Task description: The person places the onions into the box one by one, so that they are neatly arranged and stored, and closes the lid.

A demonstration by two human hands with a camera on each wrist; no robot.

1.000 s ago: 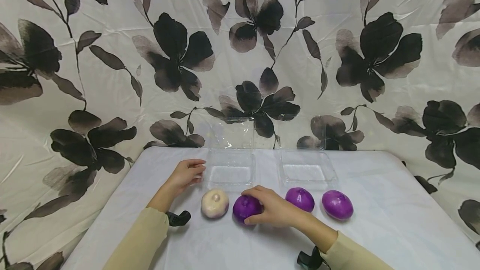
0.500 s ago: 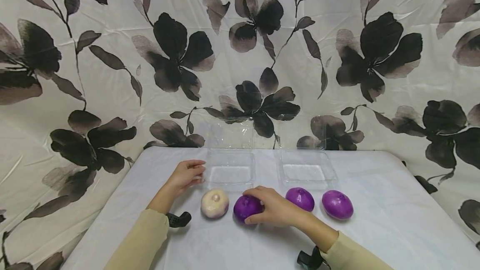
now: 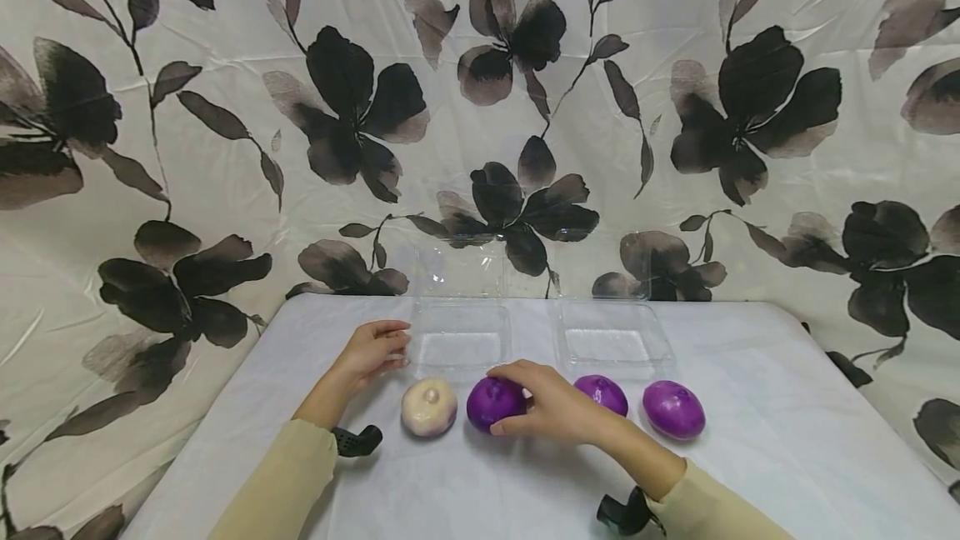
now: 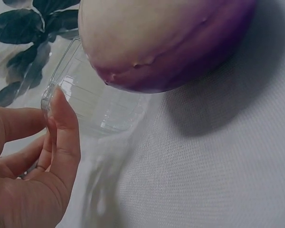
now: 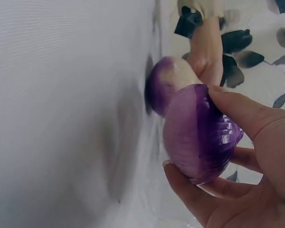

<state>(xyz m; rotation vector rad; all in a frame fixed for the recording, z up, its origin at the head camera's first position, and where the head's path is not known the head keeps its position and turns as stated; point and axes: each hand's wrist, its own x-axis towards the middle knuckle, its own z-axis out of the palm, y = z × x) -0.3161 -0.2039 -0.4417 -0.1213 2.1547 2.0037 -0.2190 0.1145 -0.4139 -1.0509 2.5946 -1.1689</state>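
My right hand (image 3: 551,407) grips a glossy purple onion (image 3: 495,404), its thumb and fingers around the sides. In the right wrist view the onion (image 5: 194,135) has a pale underside and hangs just above the tablecloth. My left hand (image 3: 372,352) pinches the left rim of an open clear plastic box (image 3: 461,344); the left wrist view shows thumb and fingers at that box's edge (image 4: 46,102). Between the hands, a cream onion with purple sides (image 3: 429,407) sits in front of the box. Two more purple onions (image 3: 602,397) (image 3: 673,410) lie to the right.
A second open clear plastic box (image 3: 617,338) stands to the right of the first, its lid upright behind it. White cloth (image 3: 465,498) covers the table. Behind it hangs a floral curtain (image 3: 600,148). A black device (image 3: 357,441) is strapped at each wrist.
My right hand has raised the purple onion slightly off the cloth and away from me. The left hand stays at the box rim.
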